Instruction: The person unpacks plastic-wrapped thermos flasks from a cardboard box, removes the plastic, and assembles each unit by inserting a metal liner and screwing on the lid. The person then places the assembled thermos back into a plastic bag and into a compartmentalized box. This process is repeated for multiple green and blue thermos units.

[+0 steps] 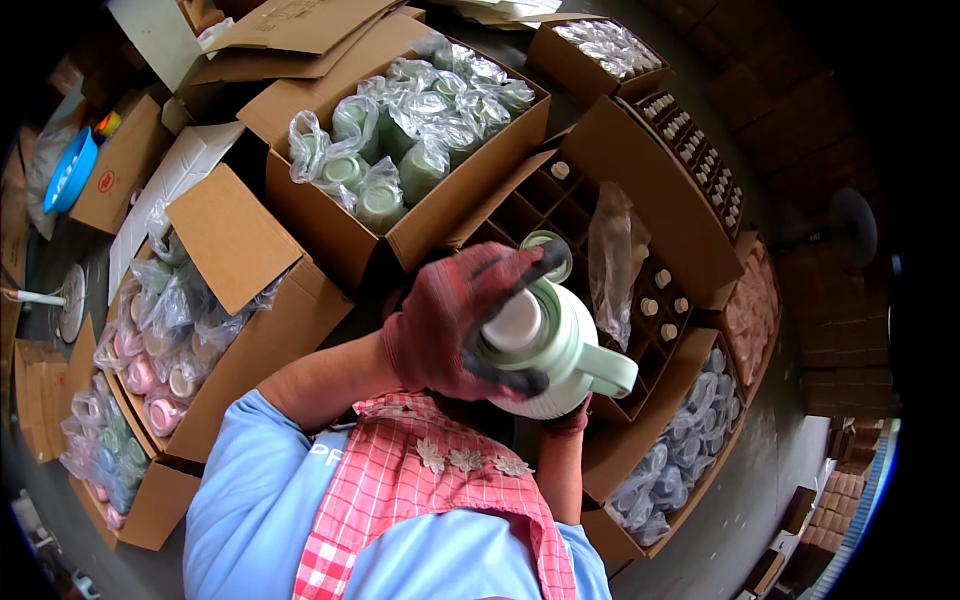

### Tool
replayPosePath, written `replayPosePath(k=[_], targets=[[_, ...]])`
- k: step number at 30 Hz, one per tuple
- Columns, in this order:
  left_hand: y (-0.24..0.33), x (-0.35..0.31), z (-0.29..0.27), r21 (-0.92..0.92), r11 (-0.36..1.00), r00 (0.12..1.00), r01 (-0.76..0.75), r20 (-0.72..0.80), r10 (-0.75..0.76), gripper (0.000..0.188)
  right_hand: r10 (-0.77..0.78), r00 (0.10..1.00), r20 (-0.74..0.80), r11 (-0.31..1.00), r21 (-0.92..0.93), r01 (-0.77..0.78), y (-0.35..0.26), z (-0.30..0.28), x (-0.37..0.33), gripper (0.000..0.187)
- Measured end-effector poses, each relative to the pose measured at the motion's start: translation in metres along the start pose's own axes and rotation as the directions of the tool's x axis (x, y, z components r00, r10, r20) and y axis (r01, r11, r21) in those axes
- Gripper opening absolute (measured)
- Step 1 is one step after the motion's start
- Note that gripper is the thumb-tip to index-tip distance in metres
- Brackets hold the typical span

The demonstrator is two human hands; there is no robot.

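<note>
A pale green vacuum jug (560, 355) with a side handle and a white stopper (515, 322) is tilted with its top toward me. My left hand (450, 320), in a red glove with black fingertips, closes round its top, thumb and fingers spread across the neck. Under the jug, my right hand (570, 418) shows only a strip of red glove; its fingers are hidden. A light green round lid or cup (548, 252) appears just past my left fingertip; I cannot tell whether that hand holds it. Behind is a divided carton (510, 215) with several white-topped bottles.
A carton (460, 215) of green jugs in clear plastic stands far left of centre. Cartons of bagged pink and mixed items (145, 375) flank my left; bagged clear-grey parts (680, 450) fill a carton at right. A plastic bag (612, 260) lies over the dividers.
</note>
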State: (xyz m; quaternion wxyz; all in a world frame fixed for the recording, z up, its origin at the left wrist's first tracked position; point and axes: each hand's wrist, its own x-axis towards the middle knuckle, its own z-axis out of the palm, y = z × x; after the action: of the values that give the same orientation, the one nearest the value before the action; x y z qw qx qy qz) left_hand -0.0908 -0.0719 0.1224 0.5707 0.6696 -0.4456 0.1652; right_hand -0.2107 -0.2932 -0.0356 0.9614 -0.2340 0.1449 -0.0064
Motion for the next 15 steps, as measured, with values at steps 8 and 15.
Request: replayPosePath(k=[8,15], targets=[[-0.079,-0.049,-0.034,-0.619,0.234,0.511,0.749,0.317,-0.799,0.053,-0.247,0.963,0.108,0.711,-0.655,0.256,-0.04,0.093,0.017,0.042],[-0.113,-0.116,-0.024,-0.573,0.589,0.74,0.57,0.047,-0.671,0.044,-0.019,0.904,0.426,0.676,-0.661,0.326,-0.047,0.129,0.046,0.058]])
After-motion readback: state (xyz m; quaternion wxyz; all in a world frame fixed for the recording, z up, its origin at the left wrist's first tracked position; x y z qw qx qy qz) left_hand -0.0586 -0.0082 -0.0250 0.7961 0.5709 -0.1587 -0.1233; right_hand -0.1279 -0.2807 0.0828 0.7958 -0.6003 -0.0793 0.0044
